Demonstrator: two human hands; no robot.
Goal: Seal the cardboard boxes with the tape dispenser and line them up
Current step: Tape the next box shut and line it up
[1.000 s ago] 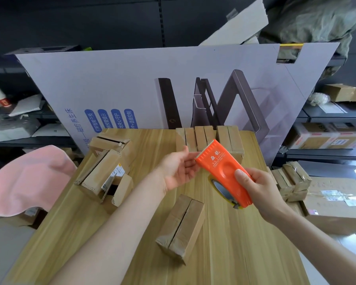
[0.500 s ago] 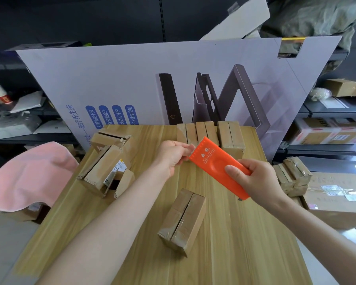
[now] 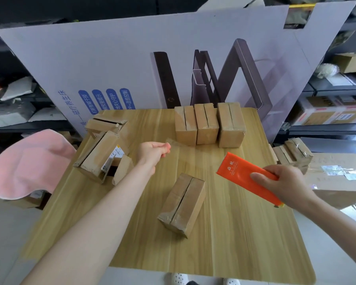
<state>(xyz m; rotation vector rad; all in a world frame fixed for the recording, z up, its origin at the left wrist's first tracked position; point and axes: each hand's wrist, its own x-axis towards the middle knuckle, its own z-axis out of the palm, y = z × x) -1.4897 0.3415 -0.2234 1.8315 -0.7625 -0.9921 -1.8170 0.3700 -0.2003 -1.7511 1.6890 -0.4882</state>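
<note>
My right hand (image 3: 286, 184) grips an orange tape dispenser (image 3: 245, 175) above the right side of the wooden table (image 3: 245, 254). My left hand (image 3: 154, 150) is held up left of it and pinches the end of a clear tape strip (image 3: 176, 143), which is faint and hard to follow toward the dispenser. A small cardboard box (image 3: 183, 204) lies at an angle on the table below and between my hands, its top seam showing. Three similar boxes (image 3: 207, 124) stand side by side at the far edge. A heap of open boxes (image 3: 103, 153) sits at the left.
A large printed cardboard panel (image 3: 132, 64) stands upright behind the table. A pink cloth (image 3: 29, 163) lies off the left edge. More boxes (image 3: 337, 177) are stacked off the right edge, with shelves of parcels (image 3: 329, 114) behind them.
My hands have moved apart. The right hand carried the dispenser right and down, while the left hand drew the tape end away to the left. The boxes have not moved.
</note>
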